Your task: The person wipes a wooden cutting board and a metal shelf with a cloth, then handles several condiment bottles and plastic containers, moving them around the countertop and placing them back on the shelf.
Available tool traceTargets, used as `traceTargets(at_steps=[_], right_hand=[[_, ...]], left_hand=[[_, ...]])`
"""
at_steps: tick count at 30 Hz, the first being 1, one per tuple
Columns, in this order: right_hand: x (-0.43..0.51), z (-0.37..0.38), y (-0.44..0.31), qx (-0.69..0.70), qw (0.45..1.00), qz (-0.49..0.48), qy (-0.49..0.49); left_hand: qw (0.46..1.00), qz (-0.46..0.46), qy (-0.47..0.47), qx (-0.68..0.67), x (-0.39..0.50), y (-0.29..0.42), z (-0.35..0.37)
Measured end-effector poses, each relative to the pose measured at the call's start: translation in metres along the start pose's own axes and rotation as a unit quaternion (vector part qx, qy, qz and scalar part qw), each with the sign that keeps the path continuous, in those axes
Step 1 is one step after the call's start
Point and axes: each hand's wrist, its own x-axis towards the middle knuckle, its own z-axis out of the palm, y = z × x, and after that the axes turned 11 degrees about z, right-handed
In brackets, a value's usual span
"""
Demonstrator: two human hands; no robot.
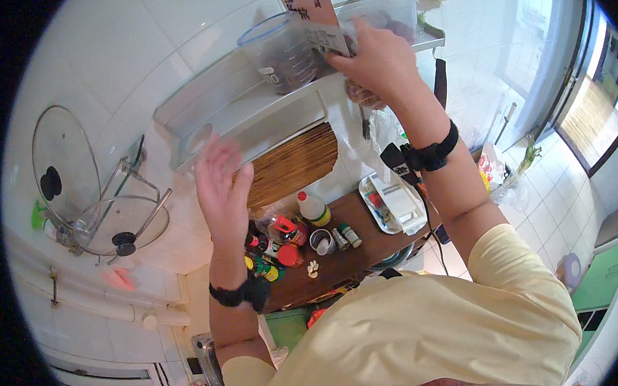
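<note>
My right hand (pixel 383 61) is raised at the wall shelf (pixel 261 111), its fingers closed on a printed plastic packet (pixel 314 4) that bears writing and a white label. Below this hand shows a clear bag of brown contents (pixel 365 95); whether it belongs to the packet cannot be told. The packet partly covers a clear measuring container (pixel 282 56) with a blue rim. Behind my right fingers stands a second clear container (pixel 401 12) with dark contents. My left hand (pixel 222 182), blurred and empty with thumb apart, hovers before the shelf's left end.
Glass pot lids (pixel 138 216) sit in a wall rack at left. Below, a brown counter (pixel 340 270) holds a white-bottled condiment (pixel 314 209), a red-lidded jar (pixel 289 255), a small metal cup (pixel 321 241), shakers (pixel 350 235), garlic cloves (pixel 312 268) and a white slicer tray (pixel 394 203).
</note>
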Motion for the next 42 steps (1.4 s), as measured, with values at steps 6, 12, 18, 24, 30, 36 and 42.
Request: traceTargets(at_steps=[6,12,18,24,30,36,42], right_hand=[[0.007,-0.002,0.011,0.052,0.999,-0.009,-0.006],[0.008,-0.004,0.027,0.142,0.988,-0.058,0.018],[-0.001,-0.041,0.038,0.416,0.908,0.019,-0.048],[-0.042,-0.065,0.072,0.611,0.785,0.041,-0.097],[-0.142,-0.045,0.132,0.557,0.778,0.181,-0.229],[-0.234,0.073,0.196,0.524,0.657,0.278,-0.465],[-0.31,0.2,0.217,0.4,0.736,0.279,-0.469]], left_hand=[[0.993,0.062,0.036,0.098,0.079,-0.016,0.066],[0.971,0.048,0.043,0.231,0.123,-0.027,0.114],[0.958,0.033,0.089,0.271,0.14,-0.023,0.134],[0.965,0.046,0.117,0.228,0.136,-0.026,0.125],[0.982,0.095,0.136,0.096,0.049,-0.001,0.067],[0.988,0.117,0.002,0.104,-0.091,-0.005,-0.009],[0.978,-0.185,-0.001,0.096,-0.234,-0.012,-0.046]])
